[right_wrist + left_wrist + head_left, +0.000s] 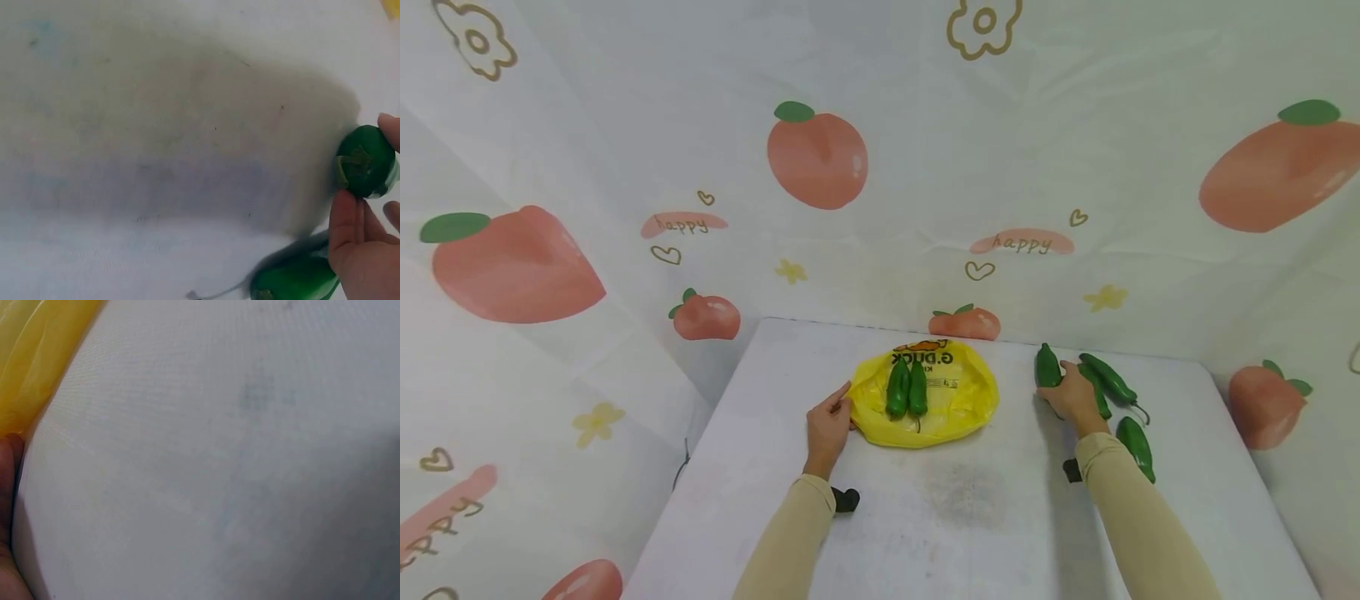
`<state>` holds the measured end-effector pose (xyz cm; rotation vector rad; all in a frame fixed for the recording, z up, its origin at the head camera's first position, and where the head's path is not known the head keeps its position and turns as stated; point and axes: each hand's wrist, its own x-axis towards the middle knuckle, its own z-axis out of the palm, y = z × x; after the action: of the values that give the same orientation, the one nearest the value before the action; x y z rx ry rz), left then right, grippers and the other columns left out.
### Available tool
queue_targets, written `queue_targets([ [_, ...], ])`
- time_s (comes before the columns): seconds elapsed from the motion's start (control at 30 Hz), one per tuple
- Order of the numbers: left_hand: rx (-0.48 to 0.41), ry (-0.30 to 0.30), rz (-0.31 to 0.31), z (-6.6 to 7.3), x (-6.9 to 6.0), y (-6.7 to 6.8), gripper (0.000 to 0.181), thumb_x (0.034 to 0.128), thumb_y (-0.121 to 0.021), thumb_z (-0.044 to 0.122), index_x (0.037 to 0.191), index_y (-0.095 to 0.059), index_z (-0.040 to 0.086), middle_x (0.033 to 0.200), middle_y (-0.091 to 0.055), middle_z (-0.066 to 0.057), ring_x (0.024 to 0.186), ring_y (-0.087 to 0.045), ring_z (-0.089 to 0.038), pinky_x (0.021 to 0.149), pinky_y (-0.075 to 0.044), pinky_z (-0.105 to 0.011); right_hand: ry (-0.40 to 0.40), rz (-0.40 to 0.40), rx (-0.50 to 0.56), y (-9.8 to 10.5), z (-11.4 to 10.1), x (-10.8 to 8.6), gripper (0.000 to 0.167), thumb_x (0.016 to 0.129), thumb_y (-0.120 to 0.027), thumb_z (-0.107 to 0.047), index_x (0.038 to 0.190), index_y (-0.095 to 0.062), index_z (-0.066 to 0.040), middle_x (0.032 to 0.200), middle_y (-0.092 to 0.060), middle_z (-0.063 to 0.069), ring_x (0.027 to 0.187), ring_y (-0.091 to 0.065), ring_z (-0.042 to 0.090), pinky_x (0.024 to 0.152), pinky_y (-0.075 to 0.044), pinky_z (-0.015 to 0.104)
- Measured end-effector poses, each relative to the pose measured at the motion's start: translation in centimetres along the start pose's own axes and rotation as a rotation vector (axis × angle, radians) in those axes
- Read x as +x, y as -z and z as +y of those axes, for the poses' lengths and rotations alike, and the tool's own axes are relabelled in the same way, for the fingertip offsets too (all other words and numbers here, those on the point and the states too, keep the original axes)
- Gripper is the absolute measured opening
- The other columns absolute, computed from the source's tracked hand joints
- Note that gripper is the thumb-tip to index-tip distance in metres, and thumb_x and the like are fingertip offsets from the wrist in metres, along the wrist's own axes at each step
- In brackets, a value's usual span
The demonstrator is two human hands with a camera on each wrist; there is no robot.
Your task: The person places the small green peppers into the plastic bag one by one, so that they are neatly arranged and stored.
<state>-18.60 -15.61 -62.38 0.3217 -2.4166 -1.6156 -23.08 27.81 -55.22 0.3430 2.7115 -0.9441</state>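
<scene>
Plainly, a white table (917, 533) with a greyish smudge near its middle fills the lower view, backed by a pale sheet (895, 275) printed with peaches, flowers, hearts and the word "happy". A thin dark cord (682, 467) hangs at the table's left edge.

On the far half of the table lies a yellow bag (958, 412) with dark lettering, two green peppers (907, 388) side by side on it. The left hand (830, 423) grips the bag's left rim with its fingertips; how its thumb sits is hard to make out. The right hand (1075, 396), well right of the bag, holds a dark green pepper (365, 161) between thumb and curled fingers. Three loose peppers (1135, 448) lie near that hand, one partly hidden by it.

The held pepper's long axis runs away from the person, stem end toward the wrist, narrow tip toward the sheet. Both peppers on the bag point likewise, tips away; the loose ones slant, their near ends veering right.
</scene>
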Motion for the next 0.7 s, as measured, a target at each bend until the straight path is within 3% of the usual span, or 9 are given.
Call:
queue_targets([
  [0.43,-0.03,0.016,-0.014,0.02,-0.06,0.01,0.034,0.0987,-0.061,0.02,0.13,-0.071,0.029,0.092,-0.077,-0.009,0.058,-0.063,-0.013,0.054,-0.055,-0.023,0.024,0.014,0.028,-0.75,-0.2,-0.08,0.096,0.09,-0.07,-0.025,0.156,-0.013,0.014,0.155,-0.024,0.043,0.143,-0.03,0.056,0.119,-0.03,0.066],
  [0.7,-0.042,0.015,-0.023,0.11,-0.02,0.11,0.035,0.0985,-0.061,0.02,0.132,-0.07,0.028,0.092,-0.076,-0.009,0.059,-0.062,-0.013,0.056,-0.056,-0.023,-0.009,0.029,0.105,-0.92,-0.47,-0.63,0.093,0.092,-0.068,-0.025,0.157,-0.013,0.012,0.156,-0.026,0.041,0.142,-0.033,0.054,0.119,-0.032,0.064],
])
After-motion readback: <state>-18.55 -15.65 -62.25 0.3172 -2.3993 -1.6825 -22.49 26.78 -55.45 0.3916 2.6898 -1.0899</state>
